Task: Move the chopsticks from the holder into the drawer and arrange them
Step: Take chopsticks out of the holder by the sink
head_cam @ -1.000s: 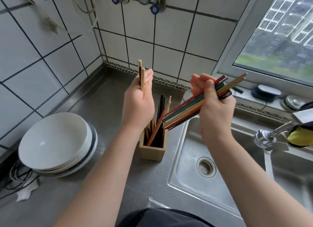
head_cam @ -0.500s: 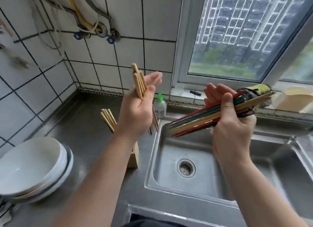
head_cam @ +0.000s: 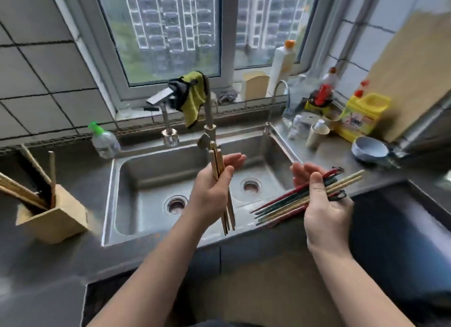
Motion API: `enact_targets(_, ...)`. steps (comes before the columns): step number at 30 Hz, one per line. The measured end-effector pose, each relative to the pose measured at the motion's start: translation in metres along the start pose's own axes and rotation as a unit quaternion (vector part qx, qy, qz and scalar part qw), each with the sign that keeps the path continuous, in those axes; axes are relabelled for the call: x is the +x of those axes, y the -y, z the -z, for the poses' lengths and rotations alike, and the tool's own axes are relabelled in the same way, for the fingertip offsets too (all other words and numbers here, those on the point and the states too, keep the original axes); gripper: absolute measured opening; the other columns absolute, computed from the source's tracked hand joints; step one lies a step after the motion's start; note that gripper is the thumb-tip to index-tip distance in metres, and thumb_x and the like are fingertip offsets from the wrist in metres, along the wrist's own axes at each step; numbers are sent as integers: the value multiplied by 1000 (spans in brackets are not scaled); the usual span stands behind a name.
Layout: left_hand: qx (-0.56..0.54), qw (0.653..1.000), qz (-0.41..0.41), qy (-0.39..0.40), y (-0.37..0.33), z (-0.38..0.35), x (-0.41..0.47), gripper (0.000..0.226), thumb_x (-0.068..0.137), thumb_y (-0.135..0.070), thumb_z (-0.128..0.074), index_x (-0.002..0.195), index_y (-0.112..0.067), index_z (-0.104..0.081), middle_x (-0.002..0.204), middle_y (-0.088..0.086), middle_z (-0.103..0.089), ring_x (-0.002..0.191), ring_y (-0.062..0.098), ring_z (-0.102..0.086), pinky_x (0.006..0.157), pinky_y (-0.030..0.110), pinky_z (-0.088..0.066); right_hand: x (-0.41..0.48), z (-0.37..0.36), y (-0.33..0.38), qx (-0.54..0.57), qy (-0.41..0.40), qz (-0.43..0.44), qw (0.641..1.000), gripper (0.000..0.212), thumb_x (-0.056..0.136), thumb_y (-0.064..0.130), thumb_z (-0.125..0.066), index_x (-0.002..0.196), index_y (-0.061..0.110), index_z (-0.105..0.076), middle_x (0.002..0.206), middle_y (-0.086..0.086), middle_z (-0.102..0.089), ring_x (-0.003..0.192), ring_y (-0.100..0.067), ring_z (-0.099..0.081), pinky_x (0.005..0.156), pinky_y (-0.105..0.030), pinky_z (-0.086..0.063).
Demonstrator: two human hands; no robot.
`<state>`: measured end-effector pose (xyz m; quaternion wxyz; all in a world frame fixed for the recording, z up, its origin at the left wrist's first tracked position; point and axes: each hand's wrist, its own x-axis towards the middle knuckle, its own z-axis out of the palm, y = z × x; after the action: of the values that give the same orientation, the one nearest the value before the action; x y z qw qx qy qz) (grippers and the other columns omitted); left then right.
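Head view looks down over a steel sink (head_cam: 146, 175) set in a dark tabletop (head_cam: 44, 265). The left hand (head_cam: 210, 192) is above the sink's near edge. Its grip is clamped on a few pale chopsticks (head_cam: 217, 163), with the thumb pressed across them and the fingers stretched out. These stand almost upright, thin ends down toward the sink rim. The right hand (head_cam: 327, 212) is near it but apart, above the sink's right corner. Its grip grasps a coloured bundle (head_cam: 285, 204) of red, green and pale chopsticks, thumb on top and fingers beneath. The bundle lies slanted, thin ends toward the left hand. Far left on the tabletop stands a wooden holder (head_cam: 56, 221) with other sticks (head_cam: 51, 173) leaning out of it. Behind the sink a faucet (head_cam: 208, 114) carries a yellow cloth (head_cam: 194, 99), and a green-capped bottle (head_cam: 105, 142) stands by the sink's back left corner.
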<state>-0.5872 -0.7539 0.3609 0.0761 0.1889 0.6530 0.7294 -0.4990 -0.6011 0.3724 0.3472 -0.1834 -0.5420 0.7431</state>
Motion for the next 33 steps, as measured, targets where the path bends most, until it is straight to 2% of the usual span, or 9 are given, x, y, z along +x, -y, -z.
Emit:
enact_targets(4, 9, 996, 25, 85, 24, -92, -23, 30, 101, 1, -42, 114, -17, -63, 120, 8, -68, 119, 17, -62, 109, 40, -43, -6, 95, 16, -30, -77, 21, 996, 21, 100, 11, -46, 99, 10, -67, 100, -6, -75, 102, -21, -70, 95, -30, -53)
enact_targets(10, 35, 973, 53, 220, 56, -212, -52, 25, 100, -20, -48, 111, -32, -67, 120, -1, -70, 119, 16, -62, 107, 47, -44, -24, 216, 40, -81, -202, 37, 975, 20, 101, 17, -46, 102, 13, -66, 104, -5, -74, 105, -19, -69, 100, -39, -50)
enact_targets(12, 55, 960, 62, 266, 66, -252, -62, 24, 102, -20, -49, 116, -26, -68, 119, -7, -70, 116, 9, -63, 106, 43, -46, -31, 250, 47, -92, -248, 39, 963, 22, 101, 17, -45, 105, 10, -65, 105, -6, -74, 106, -19, -69, 100, -38, -50)
enact_targets(15, 59, 937, 71, 338, 75, -311, -78, 26, 103, -12, -48, 118, -15, -68, 119, -5, -70, 114, 4, -62, 106, 35, -46, -41, 296, 59, -110, -316, 42, 942, 24, 101, 13, -44, 108, 4, -64, 104, -4, -74, 106, -19, -69, 97, -33, -52)
enact_targets(18, 44, 912, 76, 401, 84, -367, -93, 26, 103, -9, -46, 117, -16, -66, 120, -1, -69, 114, 5, -63, 106, 33, -46, -49, 340, 68, -134, -370, 46, 918, 23, 102, 13, -44, 103, 14, -67, 103, 0, -75, 105, -14, -69, 99, -32, -51)
enact_targets(22, 47, 879, 70, 469, 104, -436, -102, 28, 103, -11, -44, 114, -22, -67, 118, -5, -70, 114, 5, -62, 106, 36, -46, -54, 398, 76, -163, -427, 18, 889, 22, 99, 22, -49, 98, 27, -71, 111, 1, -73, 109, -12, -66, 97, -33, -49)
enact_targets(27, 43, 836, 74, 542, 126, -517, -103, 30, 104, -13, -43, 116, -25, -67, 119, -8, -69, 115, 2, -61, 105, 34, -46, -42, 462, 86, -212, -507, -19, 835, 23, 97, 32, -50, 95, 42, -71, 113, 6, -72, 108, -14, -66, 97, -38, -50)
enact_targets(30, 49, 813, 69, 576, 139, -562, -101, 33, 104, -12, -40, 117, -26, -67, 115, -4, -71, 110, 3, -62, 103, 34, -48, -31, 491, 96, -235, -552, -25, 800, 30, 98, 29, -50, 88, 49, -70, 111, 7, -72, 105, -15, -67, 92, -37, -54)
enact_targets(33, 57, 792, 56, 605, 153, -600, -103, 33, 105, -13, -38, 122, -20, -66, 123, -9, -66, 118, -3, -57, 103, 19, -42, -23, 515, 99, -251, -586, -30, 770, 34, 99, 27, -48, 87, 49, -70, 115, 6, -70, 109, -10, -65, 94, -33, -51)
